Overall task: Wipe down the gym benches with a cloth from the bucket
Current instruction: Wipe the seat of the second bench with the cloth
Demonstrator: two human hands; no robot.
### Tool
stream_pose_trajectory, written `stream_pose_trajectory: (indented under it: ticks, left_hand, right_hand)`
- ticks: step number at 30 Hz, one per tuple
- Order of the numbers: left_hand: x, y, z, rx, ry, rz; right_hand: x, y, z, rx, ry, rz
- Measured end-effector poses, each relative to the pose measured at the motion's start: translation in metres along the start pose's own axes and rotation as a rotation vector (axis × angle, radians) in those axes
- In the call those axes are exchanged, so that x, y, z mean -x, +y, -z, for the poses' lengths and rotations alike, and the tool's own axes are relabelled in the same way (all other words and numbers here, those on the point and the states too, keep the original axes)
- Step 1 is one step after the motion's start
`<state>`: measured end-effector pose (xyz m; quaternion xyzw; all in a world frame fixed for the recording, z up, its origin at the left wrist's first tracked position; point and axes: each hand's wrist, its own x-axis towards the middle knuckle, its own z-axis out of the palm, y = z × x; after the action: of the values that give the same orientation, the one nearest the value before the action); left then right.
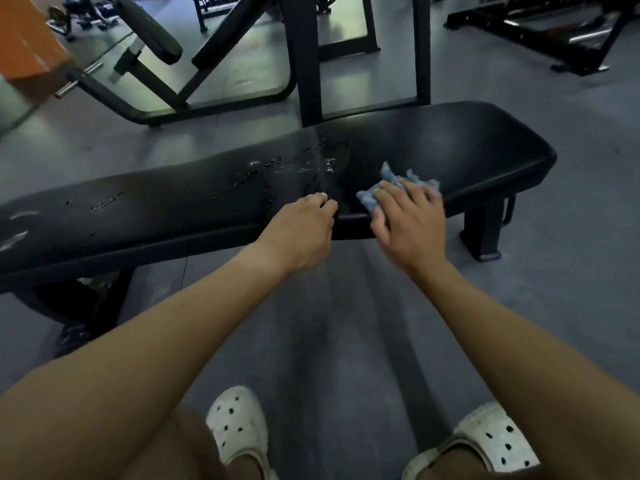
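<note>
So the black bench surface (173,209) runs across the whole view, left end cut off by the frame and the rounded right end sitting over a chunky leg (483,230). There's plenty of bare grey floor (571,244) past that right end, and on the near side too, down to the white clogs (239,427).

Behind it is tighter. An orange block (27,46) is top left, then an angled padded machine (152,39), then two black uprights (308,64) standing just behind the far edge. Another black frame (554,29) sits well apart, top right.

The left hand (304,230) rests on the near edge, fingers loosely curled and holding nothing. The right hand (408,220) lies flat with fingers straight and a bit apart, pressing the cloth (388,178) onto the surface toward the right end.

The cloth's blue and scrunched, poking out past the fingertips. The pad's cracked and flecked white (304,164) mid-bench.
</note>
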<state>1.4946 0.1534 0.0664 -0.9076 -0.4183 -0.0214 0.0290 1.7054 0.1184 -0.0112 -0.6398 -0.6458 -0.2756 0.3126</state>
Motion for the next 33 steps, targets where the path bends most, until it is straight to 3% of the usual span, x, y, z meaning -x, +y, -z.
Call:
stream_pose_trajectory:
  ticks: [3,6,13,18,23,33]
  left_hand:
    - [0.001,-0.01,-0.008,-0.016,0.085,-0.054]
    - [-0.001,-0.021,-0.016,-0.009,0.134,-0.087]
    - [0.008,-0.054,-0.022,0.055,0.196,-0.181]
    - [0.009,-0.074,-0.02,0.038,0.279,-0.112]
    - [0.012,-0.086,-0.022,0.06,0.287,-0.066]
    - [0.001,-0.088,-0.017,0.066,0.28,-0.071]
  right_hand:
    - [-0.001,0.005,-0.006,0.102,0.052,-0.159]
    - [-0.006,-0.011,-0.013,0.062,0.052,-0.134]
    - [-0.041,-0.057,0.004,-0.1,-0.318,-0.063]
    - [-0.086,-0.044,0.005,-0.163,-0.612,-0.315]
    - [-0.088,-0.066,-0.021,-0.026,-0.796,-0.256]
    - [-0.066,-0.071,0.021,-0.17,-0.922,0.118]
